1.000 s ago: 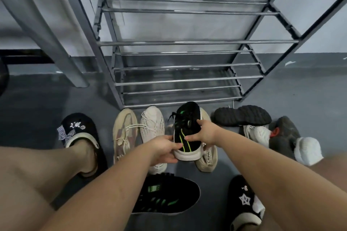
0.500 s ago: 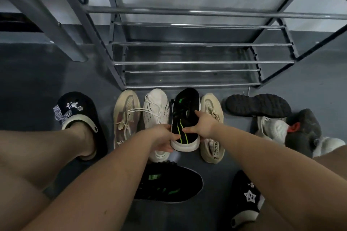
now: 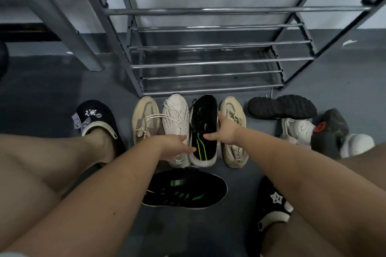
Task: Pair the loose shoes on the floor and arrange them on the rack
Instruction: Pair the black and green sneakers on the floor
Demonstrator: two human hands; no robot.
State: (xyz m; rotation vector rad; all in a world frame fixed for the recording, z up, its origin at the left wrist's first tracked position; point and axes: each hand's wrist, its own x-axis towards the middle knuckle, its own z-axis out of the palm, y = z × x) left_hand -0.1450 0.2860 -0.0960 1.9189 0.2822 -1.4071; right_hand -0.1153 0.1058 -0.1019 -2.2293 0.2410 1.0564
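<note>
A black shoe with green lines (image 3: 203, 123) stands on the floor in front of the metal rack (image 3: 208, 62), between a white laced shoe (image 3: 175, 118) and a tan shoe (image 3: 231, 131). My left hand (image 3: 177, 148) reaches to its heel side with straight fingers touching it. My right hand (image 3: 225, 131) lies against its right side, thumb spread over the top. Another tan shoe (image 3: 145, 119) stands left of the white one. A second black shoe with green stripes (image 3: 183, 190) lies sideways nearer me, under my left forearm.
To the right lie a dark shoe sole-up (image 3: 282, 106), a white shoe (image 3: 296, 131), a dark grey shoe (image 3: 330, 131) and another white shoe (image 3: 357, 144). My feet wear black clogs (image 3: 96, 119) (image 3: 271, 200). A grey slanted post (image 3: 62, 16) stands left of the rack.
The black shoe, held up in both hands before, has come down onto the floor between the white and tan shoes. Both hands' fingers have straightened and loosened on it.
</note>
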